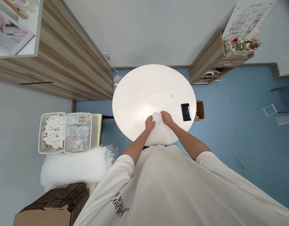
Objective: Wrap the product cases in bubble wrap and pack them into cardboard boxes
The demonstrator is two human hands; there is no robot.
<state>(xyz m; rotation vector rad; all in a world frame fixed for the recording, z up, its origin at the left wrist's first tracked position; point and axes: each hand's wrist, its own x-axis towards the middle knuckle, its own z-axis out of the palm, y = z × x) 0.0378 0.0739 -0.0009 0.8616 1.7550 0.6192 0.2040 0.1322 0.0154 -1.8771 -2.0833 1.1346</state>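
A small clear plastic box [157,117] rests on the round white table [139,94], near its front edge. My left hand [149,122] grips the box's left side with curled fingers. My right hand [167,118] grips its right side in the same way. What is inside the box is too small to make out. Both forearms reach in from below over my white shirt.
A black phone [186,111] lies on the table to the right of my hands. A basket of clear boxes and packets [65,131] stands at the left, above white padding [73,168] and a cardboard box [50,205]. A wooden shelf [212,59] stands at the far right.
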